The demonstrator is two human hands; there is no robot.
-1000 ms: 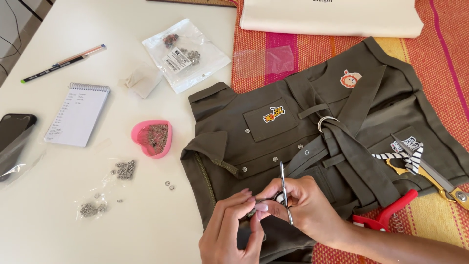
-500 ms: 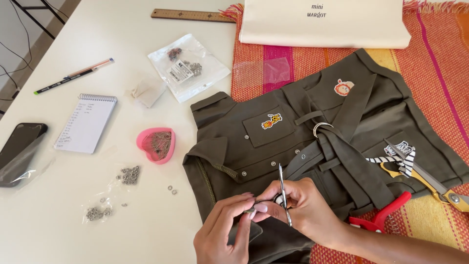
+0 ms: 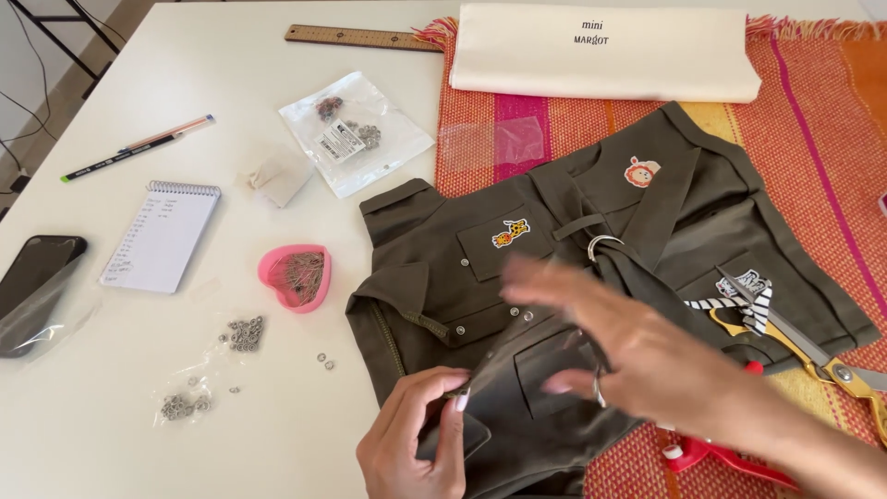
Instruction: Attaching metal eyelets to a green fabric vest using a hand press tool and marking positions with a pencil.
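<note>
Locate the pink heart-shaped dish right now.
Head view, left of centre: the pink heart-shaped dish sits on the white table, between the spiral notepad and the olive garment.

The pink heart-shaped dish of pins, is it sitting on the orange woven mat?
No. The pink heart-shaped dish of pins rests on the bare white table, left of the olive green garment and clear of the orange woven mat.
</note>
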